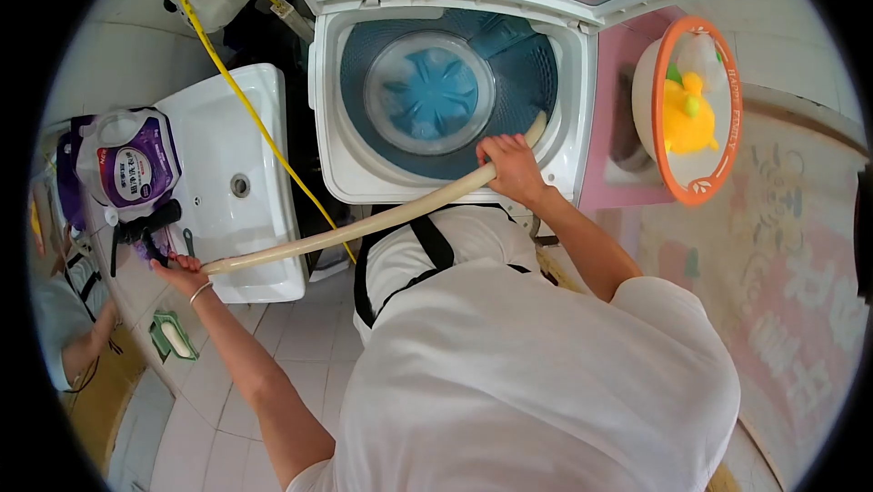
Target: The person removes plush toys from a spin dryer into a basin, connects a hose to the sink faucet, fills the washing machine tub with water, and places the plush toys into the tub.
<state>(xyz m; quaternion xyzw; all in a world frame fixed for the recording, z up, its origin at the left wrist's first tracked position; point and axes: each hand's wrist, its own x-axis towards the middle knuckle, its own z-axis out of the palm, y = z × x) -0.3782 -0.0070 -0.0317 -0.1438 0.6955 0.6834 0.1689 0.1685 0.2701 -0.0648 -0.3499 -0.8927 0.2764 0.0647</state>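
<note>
A long cream hose [364,233] runs from the sink across to the open washing machine [327,160]. My right hand [515,170] is closed around it at the tub's front rim, and the hose's free end points into the blue tub [364,128]. My left hand [185,272] is closed at the other end, beside the black tap [155,224] on the sink's left side. My fingers hide how that end meets the tap. A ribbed blue disc [431,95] shows at the tub's bottom.
Left of the machine is a white sink [214,142] with a purple detergent pouch [134,165] beside it. A yellow cable [259,124] crosses the sink. A green soap dish [173,336] sits below. Right, an orange-rimmed basin [674,174] holds a yellow plush toy [689,119].
</note>
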